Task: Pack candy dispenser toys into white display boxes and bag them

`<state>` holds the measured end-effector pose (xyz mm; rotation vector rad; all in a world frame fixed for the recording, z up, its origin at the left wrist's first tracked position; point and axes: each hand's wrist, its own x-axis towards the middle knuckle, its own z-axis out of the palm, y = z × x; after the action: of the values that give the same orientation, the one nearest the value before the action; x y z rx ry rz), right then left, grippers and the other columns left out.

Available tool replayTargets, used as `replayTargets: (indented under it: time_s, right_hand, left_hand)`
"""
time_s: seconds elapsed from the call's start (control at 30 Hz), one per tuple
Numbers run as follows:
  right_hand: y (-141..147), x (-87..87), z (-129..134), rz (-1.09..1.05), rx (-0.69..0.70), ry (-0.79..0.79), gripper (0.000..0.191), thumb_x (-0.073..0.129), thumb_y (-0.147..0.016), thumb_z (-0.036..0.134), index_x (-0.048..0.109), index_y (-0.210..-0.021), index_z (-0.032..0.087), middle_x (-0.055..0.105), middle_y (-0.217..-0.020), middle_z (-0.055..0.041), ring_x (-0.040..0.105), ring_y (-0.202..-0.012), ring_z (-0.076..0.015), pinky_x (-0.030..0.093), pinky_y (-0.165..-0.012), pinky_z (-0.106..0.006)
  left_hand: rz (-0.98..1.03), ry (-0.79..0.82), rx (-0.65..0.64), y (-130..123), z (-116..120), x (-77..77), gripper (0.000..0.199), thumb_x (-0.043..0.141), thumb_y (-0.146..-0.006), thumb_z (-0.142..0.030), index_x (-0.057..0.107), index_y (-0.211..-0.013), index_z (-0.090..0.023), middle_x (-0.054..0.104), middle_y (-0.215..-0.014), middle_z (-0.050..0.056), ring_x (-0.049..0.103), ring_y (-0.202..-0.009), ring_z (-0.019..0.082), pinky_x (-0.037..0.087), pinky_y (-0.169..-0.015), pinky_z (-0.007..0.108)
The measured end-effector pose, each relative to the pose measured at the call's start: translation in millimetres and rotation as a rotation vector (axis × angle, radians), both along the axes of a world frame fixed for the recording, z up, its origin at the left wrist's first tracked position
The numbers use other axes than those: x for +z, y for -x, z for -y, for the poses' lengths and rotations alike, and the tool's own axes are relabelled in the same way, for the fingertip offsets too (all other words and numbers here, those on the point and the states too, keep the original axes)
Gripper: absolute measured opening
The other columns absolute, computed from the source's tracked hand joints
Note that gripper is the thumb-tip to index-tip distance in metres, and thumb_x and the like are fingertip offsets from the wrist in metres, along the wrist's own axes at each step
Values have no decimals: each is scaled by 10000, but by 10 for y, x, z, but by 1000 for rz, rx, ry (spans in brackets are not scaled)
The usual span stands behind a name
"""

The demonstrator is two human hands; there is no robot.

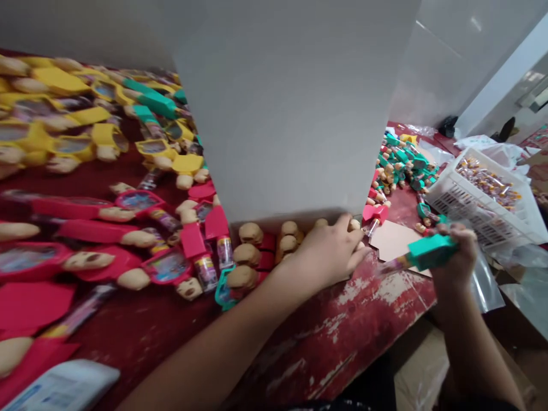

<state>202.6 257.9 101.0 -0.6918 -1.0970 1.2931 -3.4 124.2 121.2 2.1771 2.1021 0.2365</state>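
In my right hand (pixel 456 262) is a teal plastic toy (pixel 430 252), its clear printed tube pointing left, blurred by motion. My left hand (pixel 329 251) reaches over the right end of a low box, fingers apart, touching the tan heads of the toys there. Rows of toys with round tan heads (pixel 250 233) stand packed in the box, red bodies in the left row. Behind them rises the box's tall pale grey panel (pixel 282 114). One teal toy (pixel 225 291) sits at the box's left front corner. My left hand and forearm hide part of the rows.
Loose yellow toys (pixel 60 81) and red toys (pixel 89 258) cover the red table (pixel 128 319) at left. Behind the right hand lie a teal toy heap (pixel 405 160), a flat cardboard piece (pixel 396 242) and a white basket (pixel 454 194) of small wrapped pieces. A white packet (pixel 72 385) lies front left.
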Motion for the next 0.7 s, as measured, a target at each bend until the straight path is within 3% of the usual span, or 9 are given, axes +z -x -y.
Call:
replayTargets:
  time_s: [0.07, 0.13, 0.2, 0.27, 0.37, 0.53, 0.6, 0.7]
  right_hand:
    - [133, -147, 391, 4, 160, -215, 74, 532, -678, 184, 471, -642, 204, 564, -645, 51, 625, -562, -122, 536, -519, -245]
    - [243, -375, 622, 78, 239, -504, 50, 531, -694, 164, 516, -698, 212, 618, -702, 22, 642, -582, -150, 532, -509, -271]
    - [329, -611, 708, 184, 254, -736, 82, 542, -711, 151, 535, -765, 213, 657, -795, -20, 658, -631, -177, 538, -528, -304]
    - [391, -776, 710, 258, 262, -866, 89, 538, -728, 148, 522, -788, 212, 656, -825, -41, 657, -642, -186, 534, -529, -314]
    - [447, -819, 678, 327, 292, -884, 60, 519, -738, 175, 478, -753, 216, 583, -701, -10, 616, -566, -164, 492, -486, -281]
    - [592, -621, 683, 444, 207, -799, 108, 485, -765, 173, 407, -705, 219, 421, -590, 38, 442, -487, -115, 378, -458, -242]
    - [700, -589, 696, 474, 161, -808, 117, 485, -756, 165, 396, -704, 221, 401, -604, 36, 401, -515, -120, 363, -483, -254]
    - [852, -664, 694, 550, 47, -877, 72, 515, -726, 225, 445, -741, 216, 449, -738, -22, 469, -688, -180, 437, -598, -326]
  left_hand:
    - [1, -9, 6, -8, 2, 1, 358, 359, -968, -371, 601, -1136, -168, 523, -1177, 136, 592, -855, 251, 492, -793, 427]
    - [9, -27, 6, -11, 7, -10, 355, 364, -965, -375, 613, -1120, -175, 524, -1165, 133, 597, -853, 259, 493, -784, 432]
    - [12, -47, 2, -9, 10, -27, 346, 373, -962, -375, 624, -1099, -179, 523, -1158, 131, 599, -851, 261, 493, -773, 427]
    - [6, -54, 7, -5, 10, -41, 348, 375, -960, -385, 624, -1092, -181, 520, -1162, 131, 597, -848, 256, 491, -767, 418]
    - [9, -40, 11, -1, 8, -48, 367, 353, -965, -403, 618, -1090, -183, 515, -1173, 125, 594, -844, 258, 489, -773, 424]
    - [-2, -41, 0, 0, 14, -38, 391, 304, -973, -383, 610, -1097, -174, 515, -1147, 131, 594, -819, 270, 486, -746, 429]
    - [-5, -26, -3, 5, 14, -28, 410, 268, -979, -361, 613, -1090, -171, 521, -1129, 138, 592, -830, 278, 486, -743, 431]
    - [34, -28, -1, 15, -3, -21, 423, 247, -984, -369, 556, -1207, -185, 520, -1164, 146, 589, -879, 282, 488, -785, 437]
